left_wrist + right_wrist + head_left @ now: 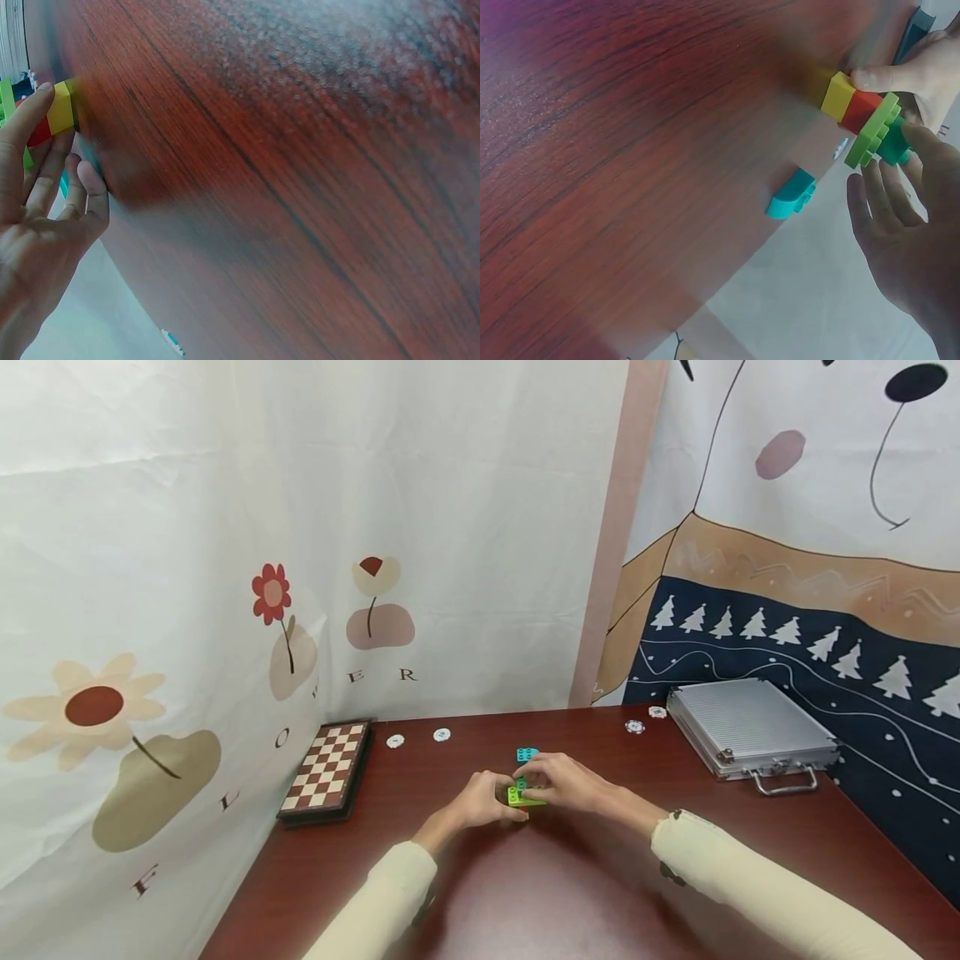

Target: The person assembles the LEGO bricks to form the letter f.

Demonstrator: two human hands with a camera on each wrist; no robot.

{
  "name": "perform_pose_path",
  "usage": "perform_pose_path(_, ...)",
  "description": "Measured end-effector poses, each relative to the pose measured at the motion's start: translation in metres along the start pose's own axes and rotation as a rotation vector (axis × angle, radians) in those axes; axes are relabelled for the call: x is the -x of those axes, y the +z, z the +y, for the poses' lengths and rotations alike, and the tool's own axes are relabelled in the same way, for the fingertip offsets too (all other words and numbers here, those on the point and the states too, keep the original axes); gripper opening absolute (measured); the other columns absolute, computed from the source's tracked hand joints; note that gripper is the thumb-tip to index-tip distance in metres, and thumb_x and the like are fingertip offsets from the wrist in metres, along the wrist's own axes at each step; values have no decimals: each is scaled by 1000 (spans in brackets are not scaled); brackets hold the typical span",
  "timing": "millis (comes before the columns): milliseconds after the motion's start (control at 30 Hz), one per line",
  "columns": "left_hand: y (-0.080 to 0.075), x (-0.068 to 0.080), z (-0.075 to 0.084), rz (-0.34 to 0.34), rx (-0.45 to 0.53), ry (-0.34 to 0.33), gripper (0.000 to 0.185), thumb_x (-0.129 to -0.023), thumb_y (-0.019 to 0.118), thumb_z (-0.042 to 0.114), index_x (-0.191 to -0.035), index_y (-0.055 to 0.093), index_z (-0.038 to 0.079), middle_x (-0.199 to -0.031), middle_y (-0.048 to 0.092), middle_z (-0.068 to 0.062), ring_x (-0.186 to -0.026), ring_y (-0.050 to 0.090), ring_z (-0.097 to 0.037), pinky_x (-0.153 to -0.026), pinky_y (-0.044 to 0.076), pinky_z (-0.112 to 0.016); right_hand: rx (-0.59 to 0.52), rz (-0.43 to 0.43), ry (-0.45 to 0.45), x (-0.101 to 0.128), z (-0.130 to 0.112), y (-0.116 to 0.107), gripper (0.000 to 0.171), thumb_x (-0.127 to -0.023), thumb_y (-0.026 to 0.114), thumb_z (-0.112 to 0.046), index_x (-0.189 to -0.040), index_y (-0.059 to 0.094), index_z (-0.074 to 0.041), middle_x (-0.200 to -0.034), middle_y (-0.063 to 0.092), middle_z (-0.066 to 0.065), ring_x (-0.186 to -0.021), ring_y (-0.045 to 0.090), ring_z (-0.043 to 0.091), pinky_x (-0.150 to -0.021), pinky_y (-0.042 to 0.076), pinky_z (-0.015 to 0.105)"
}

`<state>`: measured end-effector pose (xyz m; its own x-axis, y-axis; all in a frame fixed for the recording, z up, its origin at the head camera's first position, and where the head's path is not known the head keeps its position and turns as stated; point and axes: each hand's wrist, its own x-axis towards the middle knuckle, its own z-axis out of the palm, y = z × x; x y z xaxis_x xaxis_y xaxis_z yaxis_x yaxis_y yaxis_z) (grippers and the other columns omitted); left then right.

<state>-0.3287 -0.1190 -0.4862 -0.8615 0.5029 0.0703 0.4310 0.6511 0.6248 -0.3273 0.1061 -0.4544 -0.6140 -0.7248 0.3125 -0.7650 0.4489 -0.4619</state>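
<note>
A small stack of toy building bricks stands on the table between both hands. From the bottom it has a yellow brick (838, 95), a red brick (860, 111), a wider lime-green brick (875, 131) and a green brick (892, 144) on top. My left hand (480, 800) grips the lower part, its thumb along the yellow and red bricks. With thumb and fingers, my right hand (568, 782) pinches the green brick from above. Just beyond the hands lies a turquoise brick (527, 752) with a curved side, apart from the stack.
A checkered game board (327, 767) lies at the table's left edge. Two white chips, one a chip (395, 741), sit at the back left; a patterned chip (634, 727) and another lie back right. A silver case (753, 727) stands at right. Printed curtains (480, 527) border the table.
</note>
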Motion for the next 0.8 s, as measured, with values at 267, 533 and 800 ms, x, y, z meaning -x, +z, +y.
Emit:
perform_pose_path(267,0,0,0,1,-11,0,38,-81,91,31,-111,77,13,-82,73,12,-72,64,-2,-67,53,-23,-15,-4,30,0,-3,0,29,-95,78,-16,-122,73,-5,-106,70,4,-92,70,15,-79,59,30)
perform_pose_path(533,-1,1,1,-1,-5,7,36,-82,91,30,-110,77,13,-84,73,11,-73,65,-2,-66,54,-22,24,11,53,-1,-5,4,27,-95,78,-15,-120,74,-7,-111,71,3,-92,70,12,-78,58,27)
perform_pose_path(800,-2,1,1,-4,3,7,28,-81,91,30,-101,77,16,-76,70,13,-67,61,-3,-63,51,-23,101,22,62,0,-6,5,27,-94,80,-23,-118,75,-14,-109,71,-3,-93,70,10,-77,57,27)
